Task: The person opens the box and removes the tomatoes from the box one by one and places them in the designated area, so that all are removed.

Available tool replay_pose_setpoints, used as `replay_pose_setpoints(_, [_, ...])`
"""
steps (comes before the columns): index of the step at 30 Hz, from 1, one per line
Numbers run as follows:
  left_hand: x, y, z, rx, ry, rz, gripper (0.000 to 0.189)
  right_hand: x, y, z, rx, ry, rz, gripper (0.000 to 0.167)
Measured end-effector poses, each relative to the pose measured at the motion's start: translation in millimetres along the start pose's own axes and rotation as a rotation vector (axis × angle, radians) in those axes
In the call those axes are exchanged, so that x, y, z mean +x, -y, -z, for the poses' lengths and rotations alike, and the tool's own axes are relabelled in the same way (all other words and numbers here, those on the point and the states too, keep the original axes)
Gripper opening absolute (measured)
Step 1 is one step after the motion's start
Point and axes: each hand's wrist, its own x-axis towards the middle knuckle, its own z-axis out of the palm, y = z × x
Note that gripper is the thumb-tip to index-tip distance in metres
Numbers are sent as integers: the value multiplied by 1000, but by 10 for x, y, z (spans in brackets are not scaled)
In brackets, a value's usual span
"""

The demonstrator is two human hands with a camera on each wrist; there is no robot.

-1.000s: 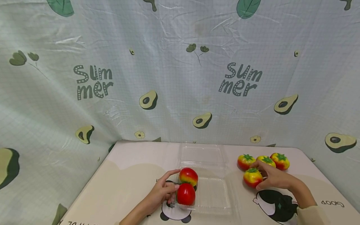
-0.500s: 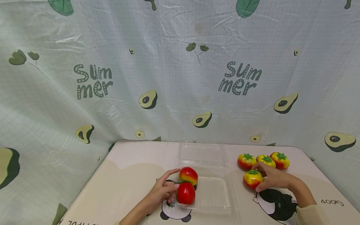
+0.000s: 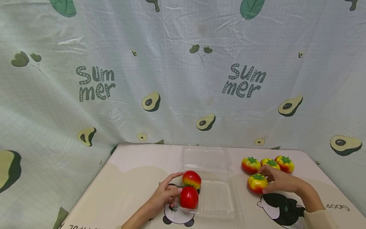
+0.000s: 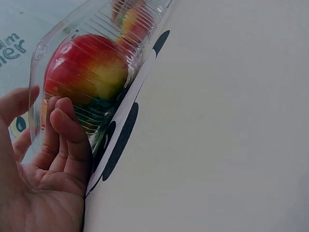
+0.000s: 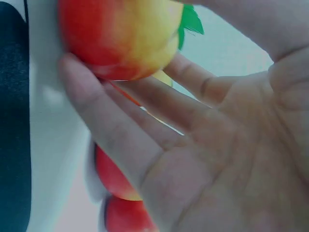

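Note:
In the head view my left hand (image 3: 164,194) holds the left side of a clear plastic box (image 3: 217,197). The left wrist view has its thumb over the rim and its fingers against the outer wall (image 4: 72,140). Inside that box lie two red-and-yellow toy tomatoes, a rear one (image 3: 192,178) and a front one (image 3: 189,197). My right hand (image 3: 278,180) grips another toy tomato (image 3: 256,183) between thumb and fingers, to the right of the box. Its green leafy top faces up. In the right wrist view, fingers lie along this tomato's side (image 5: 120,34).
Three more toy tomatoes (image 3: 250,165) sit in a row behind my right hand. The box's clear lid (image 3: 206,157) lies folded back, away from me. A cartoon-printed pale table (image 3: 134,181) ends at a hanging patterned cloth (image 3: 171,79).
The tomato in my right hand has tipped slightly and shifted a little toward me, with its leafy top turning. My left hand and the box keep their place.

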Motion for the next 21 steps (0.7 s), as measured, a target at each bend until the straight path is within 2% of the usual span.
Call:
replay_pose_setpoints(11, [19,-3,9,3,-3,3,66,32,26,-2,-31,-103,-50,69])
replay_pose_setpoints(21, [13,5,9,-1,-3,8,66,-5,-1,32,-6,-46,-49,68])
